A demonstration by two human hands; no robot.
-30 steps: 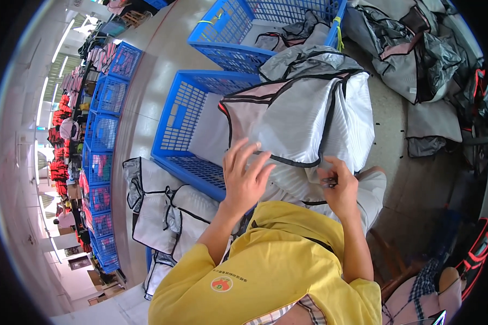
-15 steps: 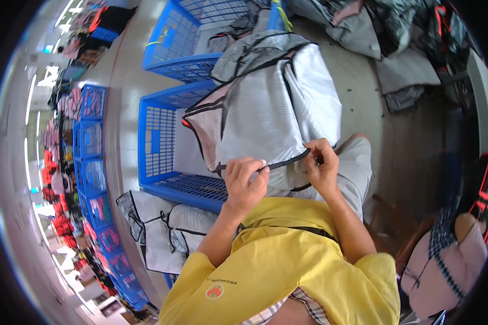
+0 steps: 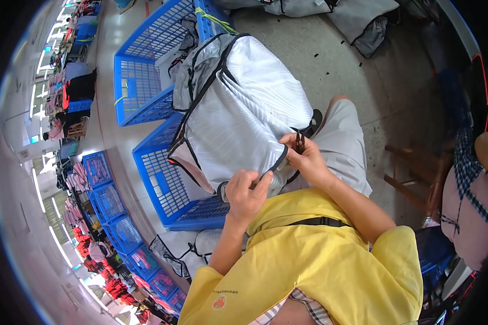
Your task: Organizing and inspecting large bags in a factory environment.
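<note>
A large silver-white fabric bag (image 3: 244, 108) with black binding along its seams lies across my lap and the blue crate. My left hand (image 3: 245, 196) is closed in a pinch on its black-bound near edge. Close by on the right, my right hand (image 3: 305, 158) pinches the same edge near a corner. Small dark thread snips (image 3: 300, 142) stick up from the fingers of that hand, points upward. Grey lining and a pinkish panel show at the bag's left side. Fingertips partly cover the binding between my hands.
Two blue plastic crates stand at the left, one near (image 3: 173, 216) and one farther (image 3: 141, 65) holding grey fabric. More grey bags (image 3: 358, 21) lie on the floor at the far right. A brown wooden stool (image 3: 417, 179) and a seated person in pink (image 3: 466, 216) are at my right.
My view has shifted. The bag has turned, and my hands have come closer together along its edge. The snips now show plainly in my right hand.
</note>
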